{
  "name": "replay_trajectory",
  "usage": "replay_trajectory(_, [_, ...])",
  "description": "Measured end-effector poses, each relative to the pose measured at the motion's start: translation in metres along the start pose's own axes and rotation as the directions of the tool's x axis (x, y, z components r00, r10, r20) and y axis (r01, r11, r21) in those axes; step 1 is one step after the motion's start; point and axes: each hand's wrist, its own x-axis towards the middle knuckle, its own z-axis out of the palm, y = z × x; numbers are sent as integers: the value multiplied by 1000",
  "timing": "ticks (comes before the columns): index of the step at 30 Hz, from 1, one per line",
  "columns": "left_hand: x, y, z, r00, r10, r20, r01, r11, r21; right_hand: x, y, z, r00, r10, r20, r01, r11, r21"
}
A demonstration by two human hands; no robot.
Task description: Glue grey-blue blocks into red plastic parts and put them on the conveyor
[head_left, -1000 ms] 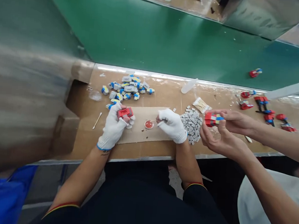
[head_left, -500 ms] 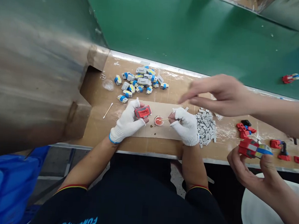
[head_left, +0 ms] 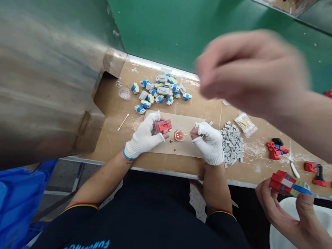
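In a white fingerless-style glove, my left hand (head_left: 145, 135) grips a red and grey plastic toy part (head_left: 163, 127), its recessed face turned up. My right hand (head_left: 209, 141), gloved the same way, pinches a cotton swab (head_left: 186, 134) by its thin stick. The swab's tip rests in a small round dish (head_left: 179, 136) of red liquid. That dish sits on a cardboard sheet (head_left: 174, 119) between my hands. Beyond my left hand lies a pile of grey, blue and yellow toy parts (head_left: 163, 91). Small grey pieces (head_left: 231, 144) are heaped right of my right hand.
A co-worker's blurred hand (head_left: 249, 65) reaches in from the right; their other hand (head_left: 286, 216) holds a red toy assembly (head_left: 289, 184). A loose cotton swab (head_left: 123, 122) lies at left, a bag of swabs (head_left: 245, 124) at right. A metal panel (head_left: 46, 70) walls the left side.
The co-worker's upper hand has risen, uncovering the bag of swabs. The view has shifted slightly. My hands keep the same holds, with the swab still at the dish.
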Motion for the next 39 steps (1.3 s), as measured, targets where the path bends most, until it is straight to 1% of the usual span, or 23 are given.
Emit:
replay_trajectory(1, [0,0,0,1000,-5,1,5,1000,3,-11,-8,-3,999,-16,29,18,998,-62])
replay_trajectory(3, [0,0,-1,1000,-1,0,1,1000,-1,-21,-18,-7,993,-52,103,70,979,-189])
replay_trajectory(4, [0,0,0,1000,1,1,-1,1000,-4,-21,-20,-7,990,-62,124,90,969,-231])
replay_trajectory(6, [0,1,0,1000,0,2,0,1000,-9,-17,-22,-6,988,-75,138,108,962,-253])
replay_trajectory(10, [0,2,1,1000,3,13,-2,1000,-16,-12,-22,-5,988,-79,134,109,965,-238])
replay_trajectory(14, [-1,2,0,1000,7,-1,-7,1000,22,-21,-21,-8,996,3,88,16,975,-221])
replay_trajectory(16, [-1,2,0,1000,5,-9,-5,999,41,-27,-19,-9,999,34,30,-27,979,-200])
replay_trajectory(18, [-2,2,1,1000,16,-12,-16,999,44,-30,-18,-8,998,34,-45,-41,987,-158])
replay_trajectory(21, [-3,2,2,999,45,3,-46,998,51,-30,-16,-2,983,-14,-183,1,997,-74])
replay_trajectory(23, [-4,2,3,998,63,19,-64,995,73,-29,-16,3,973,-42,-226,34,999,-35])
replay_trajectory(27, [-5,-2,3,992,115,45,-119,987,104,-28,-20,13,972,-28,-233,38,999,39])
replay_trajectory(32, [-7,-8,3,988,125,90,-135,983,126,-30,-23,22,971,-9,-237,7,1000,-7])
replay_trajectory(35, [-7,-9,4,983,150,106,-162,980,113,-29,-26,27,980,-21,-196,22,1000,4])
replay_trajectory(39, [-8,-9,3,976,195,97,-205,973,105,-26,-31,30,990,-23,-139,22,1000,-4])
